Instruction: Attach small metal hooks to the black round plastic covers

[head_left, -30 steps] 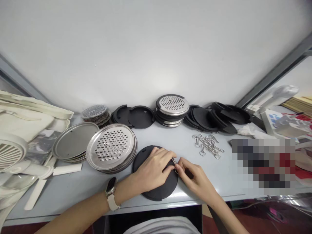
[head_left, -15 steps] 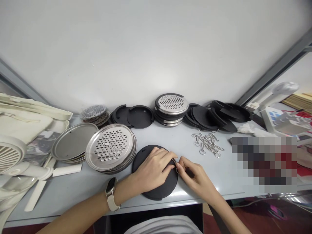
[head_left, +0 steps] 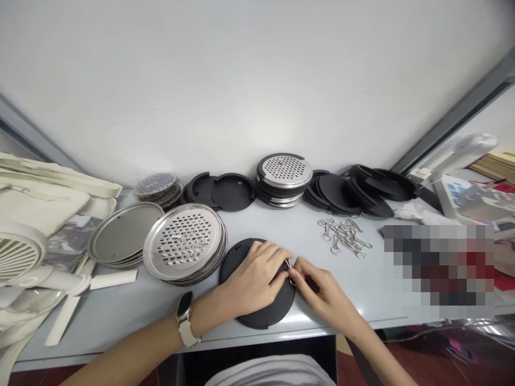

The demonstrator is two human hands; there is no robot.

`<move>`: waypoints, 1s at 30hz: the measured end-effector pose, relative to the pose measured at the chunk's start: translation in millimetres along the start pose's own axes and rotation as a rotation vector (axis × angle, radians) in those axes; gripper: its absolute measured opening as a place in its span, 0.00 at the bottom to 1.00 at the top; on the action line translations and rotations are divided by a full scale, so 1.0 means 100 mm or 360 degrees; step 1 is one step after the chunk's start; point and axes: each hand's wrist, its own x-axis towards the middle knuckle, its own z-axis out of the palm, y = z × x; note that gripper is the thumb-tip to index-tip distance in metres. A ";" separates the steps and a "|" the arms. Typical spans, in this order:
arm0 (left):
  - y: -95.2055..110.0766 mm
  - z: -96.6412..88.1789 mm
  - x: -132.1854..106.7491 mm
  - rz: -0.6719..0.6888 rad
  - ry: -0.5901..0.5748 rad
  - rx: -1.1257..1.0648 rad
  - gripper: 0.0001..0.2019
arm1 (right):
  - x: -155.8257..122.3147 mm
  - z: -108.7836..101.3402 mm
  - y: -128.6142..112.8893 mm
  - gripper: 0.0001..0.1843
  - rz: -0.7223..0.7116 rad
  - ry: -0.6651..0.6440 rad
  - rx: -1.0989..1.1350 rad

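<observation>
A black round plastic disc [head_left: 267, 315] with a slot near its far edge lies flat on the table before me. My left hand [head_left: 254, 276] rests across it, thumb and fingers closed at its right edge. There, a small metal clip with a ring [head_left: 288, 265] sits between both hands. My right hand [head_left: 317, 289] pinches this clip between thumb and forefinger. The clip's far end is hidden by my left fingers, so whether it passes through the disc cannot be seen. To the right lies a loose pile of similar metal clips [head_left: 346, 236].
Left of the disc stand a stack of perforated metal grater plates [head_left: 185, 241] and plain metal plates [head_left: 124, 233]. Along the wall are black round holders [head_left: 233, 192], a stack with a grater on top [head_left: 285, 170], and more black holders [head_left: 338, 193]. A white fan [head_left: 20, 254] sits far left.
My right hand's grip on the clip has shifted slightly, and more of the clip's metal shows between the hands. The disc stays under my left hand.
</observation>
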 end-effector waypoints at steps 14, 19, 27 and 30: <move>-0.01 0.00 0.01 -0.0011 0.0016 -0.0100 0.10 | -0.02 -0.01 0.02 0.17 -0.0011 0.0033 0.0019; -0.01 0.00 0.01 0.0001 0.0009 -0.0127 0.10 | -0.03 0.00 0.02 0.17 -0.0031 0.0052 0.0000; -0.01 0.00 0.01 0.0000 0.0003 -0.0104 0.09 | -0.03 0.01 0.04 0.17 -0.0036 0.0089 -0.0025; -0.01 0.00 0.01 0.0007 0.0000 -0.0093 0.09 | -0.03 0.01 0.03 0.17 -0.0039 0.0085 -0.0023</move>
